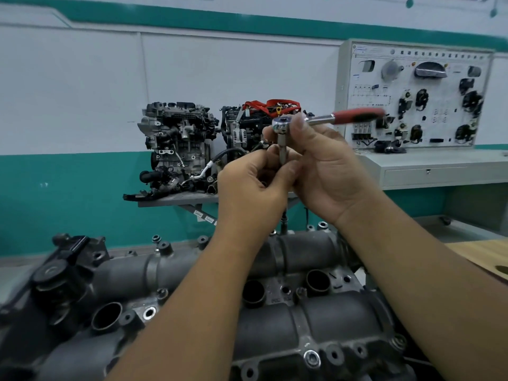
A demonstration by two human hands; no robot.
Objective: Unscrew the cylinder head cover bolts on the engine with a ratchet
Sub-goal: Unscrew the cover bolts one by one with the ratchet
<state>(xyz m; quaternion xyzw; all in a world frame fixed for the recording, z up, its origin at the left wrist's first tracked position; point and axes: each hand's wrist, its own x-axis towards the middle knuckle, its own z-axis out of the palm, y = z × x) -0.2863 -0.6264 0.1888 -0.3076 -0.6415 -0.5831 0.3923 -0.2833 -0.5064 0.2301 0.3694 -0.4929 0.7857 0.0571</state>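
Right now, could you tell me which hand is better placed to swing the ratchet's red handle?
Probably the right hand: its fingers already rest at the ratchet head, with the handle pointing out to its side. The left hand pinches the extension lower down.

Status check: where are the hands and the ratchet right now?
Right hand holds ratchet at its head, lifted above cylinder head cover. Left hand pinches extension bar at its lower end. Ratchet off the bolts; nothing blocking.
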